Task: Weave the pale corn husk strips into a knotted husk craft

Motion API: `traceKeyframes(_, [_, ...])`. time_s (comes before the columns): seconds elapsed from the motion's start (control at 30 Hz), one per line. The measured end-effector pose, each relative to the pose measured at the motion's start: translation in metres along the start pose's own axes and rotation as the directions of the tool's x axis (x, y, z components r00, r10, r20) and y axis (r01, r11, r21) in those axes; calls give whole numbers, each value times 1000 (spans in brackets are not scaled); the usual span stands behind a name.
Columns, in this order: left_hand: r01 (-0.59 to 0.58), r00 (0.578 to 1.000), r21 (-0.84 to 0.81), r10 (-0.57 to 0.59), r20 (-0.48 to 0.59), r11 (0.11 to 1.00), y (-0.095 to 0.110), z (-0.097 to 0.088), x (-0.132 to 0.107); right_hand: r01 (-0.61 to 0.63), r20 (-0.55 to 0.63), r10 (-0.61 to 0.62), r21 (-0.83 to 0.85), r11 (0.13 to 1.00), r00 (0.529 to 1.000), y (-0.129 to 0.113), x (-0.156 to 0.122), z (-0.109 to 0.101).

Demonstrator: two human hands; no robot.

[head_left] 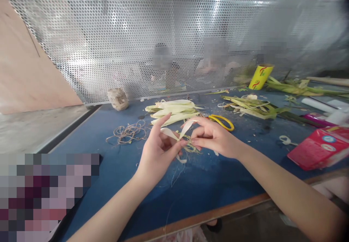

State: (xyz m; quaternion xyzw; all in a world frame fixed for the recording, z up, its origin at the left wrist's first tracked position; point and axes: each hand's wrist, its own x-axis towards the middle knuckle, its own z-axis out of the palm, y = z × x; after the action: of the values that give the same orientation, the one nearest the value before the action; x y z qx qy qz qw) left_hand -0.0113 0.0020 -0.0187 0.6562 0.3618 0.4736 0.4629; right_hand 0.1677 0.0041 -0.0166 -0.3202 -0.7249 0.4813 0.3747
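Observation:
Above the blue table (109, 169), my left hand (158, 151) and my right hand (212, 136) meet over a pale leaf strip (178, 133). The strip loops between the fingertips of both hands, and each hand pinches part of it. My left index finger points up. A small pile of cut strips (191, 148) lies on the table just under the hands. Behind them lies a bundle of pale green leaves (174, 111). Yellow-handled scissors (222, 122) rest right behind my right hand.
A tangle of brown twine (128, 133) lies left of the hands, a stone-like lump (117, 98) behind it. More leaves (253, 107), a yellow cup (261, 76) and a pink-red packet (316, 147) sit to the right. A perforated metal screen (136, 42) backs the table, with people behind it.

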Motion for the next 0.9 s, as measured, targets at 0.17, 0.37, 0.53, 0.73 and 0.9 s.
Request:
traceKeyframes(0.17, [-65, 994, 153, 50, 101, 986, -6, 1, -3, 33, -45, -44, -226, 974, 998, 3, 0, 1])
traceKeyframes(0.37, [-81, 992, 242, 55, 115, 967, -10, 3, -6, 110, -111, -183, -471, 875, 977, 4, 4, 4])
traceKeyframes(0.53, [-70, 989, 242, 36, 143, 968, -7, 3, -6, 93, -170, -182, -430, 898, 969, 0, 4, 2])
traceKeyframes(0.73, [-40, 990, 171, 16, 139, 984, -1, 3, -4, 81, -238, -139, -240, 967, 961, 1, 5, 0])
traceKeyframes(0.9, [104, 981, -55, -94, 167, 993, 0, 3, -3, 24, -247, -15, 36, 999, 969, 8, 8, -2])
